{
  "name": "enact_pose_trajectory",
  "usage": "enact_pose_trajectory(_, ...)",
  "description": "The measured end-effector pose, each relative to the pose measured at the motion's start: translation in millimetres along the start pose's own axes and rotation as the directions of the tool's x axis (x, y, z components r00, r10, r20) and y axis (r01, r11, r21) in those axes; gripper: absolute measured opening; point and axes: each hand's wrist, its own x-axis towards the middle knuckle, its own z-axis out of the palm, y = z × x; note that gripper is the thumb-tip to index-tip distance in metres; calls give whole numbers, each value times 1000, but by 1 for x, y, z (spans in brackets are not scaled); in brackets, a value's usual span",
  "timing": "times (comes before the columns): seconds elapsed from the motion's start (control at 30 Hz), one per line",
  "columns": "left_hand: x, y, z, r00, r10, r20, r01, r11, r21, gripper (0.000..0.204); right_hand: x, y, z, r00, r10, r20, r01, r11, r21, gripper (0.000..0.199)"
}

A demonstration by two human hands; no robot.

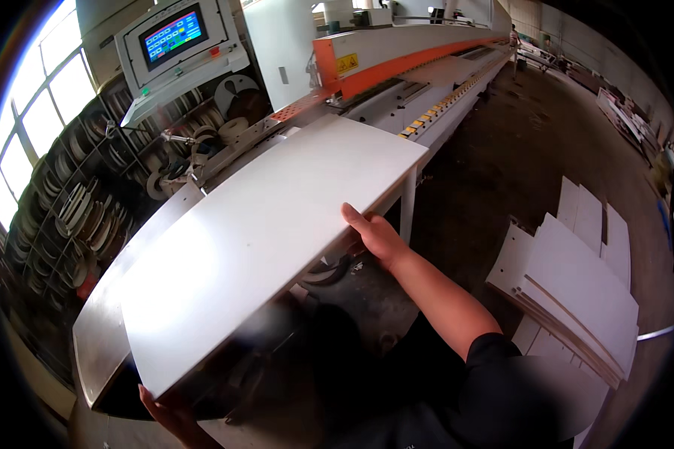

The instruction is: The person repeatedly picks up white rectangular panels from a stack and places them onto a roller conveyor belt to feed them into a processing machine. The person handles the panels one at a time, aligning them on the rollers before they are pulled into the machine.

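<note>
A large white panel lies aslant across the metal infeed table, its far end reaching the machine's front. My right hand grips the panel's right long edge, thumb on the top face and fingers mostly hidden underneath. At the near end, my left hand holds the panel by its corner. Only part of that hand shows, with a fingertip up against the edge.
A long white and orange machine runs away ahead, with a control screen at upper left. Racks of banding rolls stand on the left. Stacked white boards lie at right. A distant person stands beside the machine.
</note>
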Motion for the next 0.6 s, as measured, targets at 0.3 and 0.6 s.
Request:
enact_pose_trajectory(0.3, -10, -36, 13, 851, 500, -157, -357, 772, 526, 59, -25, 26, 9, 628, -777, 43, 538, 393, -746, 62)
enact_pose_trajectory(0.6, 8, -36, -3, 859, 498, -121, -426, 825, 372, 56, -5, 36, 38, 617, -748, 243, 508, 143, -850, 96)
